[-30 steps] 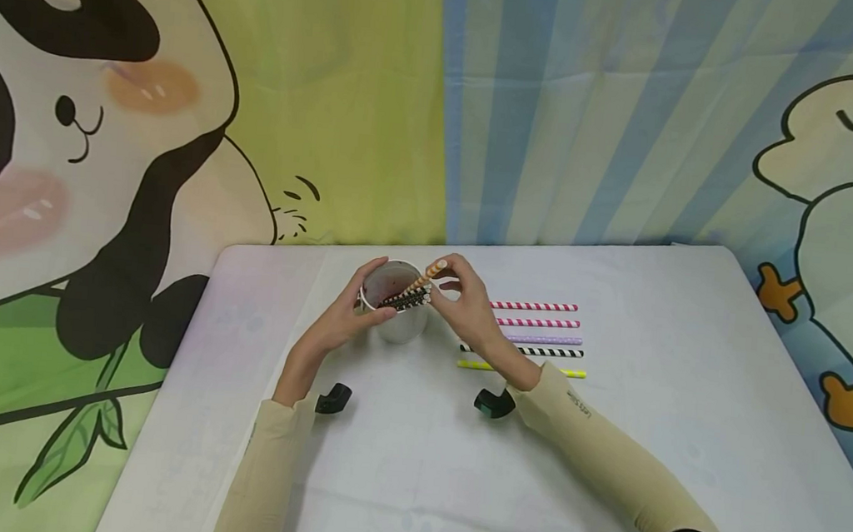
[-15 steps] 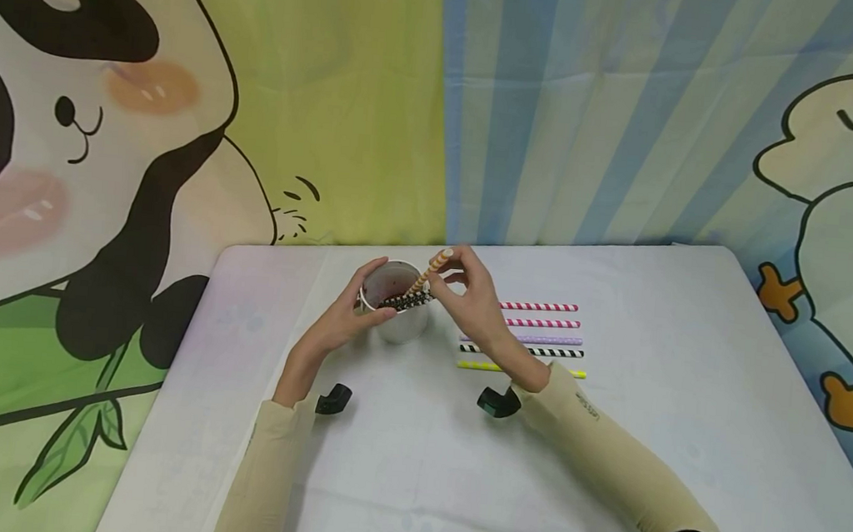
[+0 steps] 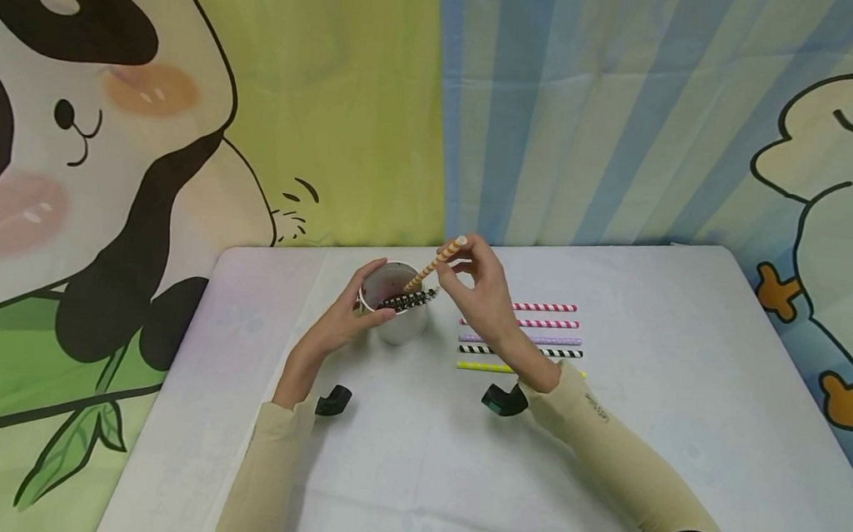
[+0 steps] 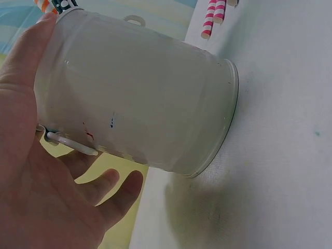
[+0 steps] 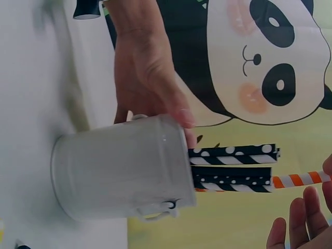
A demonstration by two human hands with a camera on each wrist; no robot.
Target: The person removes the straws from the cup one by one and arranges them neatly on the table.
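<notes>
My left hand [image 3: 347, 320] grips a small white bucket [image 4: 140, 98] at its rim, thumb on the near side and fingers round the far side. Several black-and-white patterned paper straws [image 5: 233, 179] stand in the bucket, leaning right against its rim. An orange-and-white striped paper straw [image 3: 434, 265] slants up from the bucket's mouth. Its upper end is pinched between the thumb and fingers of my right hand [image 3: 486, 300]; its lower end is hidden inside the bucket. In the right wrist view, only the fingers of that hand show at the right edge.
Right of the bucket lies a row of straws: two pink-striped straws [image 3: 553, 324], a lavender straw [image 3: 556, 341], a black-and-white striped straw [image 3: 468, 349] and a yellow straw [image 3: 482, 366]. A white cloth covers the table [image 3: 411, 465]; printed curtains [image 3: 596, 121] hang behind it.
My right hand has moved up and to the right, drawing the orange-striped straw further out of the bucket and away from the black straws. The left hand and bucket have stayed in place.
</notes>
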